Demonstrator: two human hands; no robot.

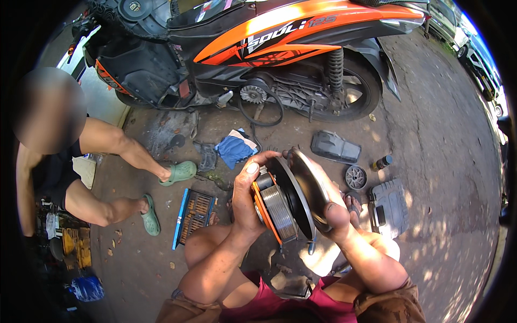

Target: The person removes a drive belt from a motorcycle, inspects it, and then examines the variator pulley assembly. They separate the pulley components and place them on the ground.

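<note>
Between my two hands, above my knees, is a scooter clutch pulley assembly [279, 211] with an orange plate, a thick silver coil spring and two dark metal discs. My left hand [247, 202] is wrapped around the orange-plate side, its thumb up near the top edge. On the other side my right hand [335, 207] grips the outer shiny disc, thumb toward me and fingers behind it. A gap shows between the two discs. Beyond them stands an orange and black scooter [269, 43], its side opened up, with a drive belt [281, 110] hanging loose by a finned pulley [253, 94].
On the ground lie a blue cloth [235, 148], a black cover [335, 147], a round slotted part [355, 176], a small dark bottle [383, 162], a toolbox case [389, 207] and a blue-edged tray of tools [195, 218]. Another person [99, 202] in green clogs sits at left.
</note>
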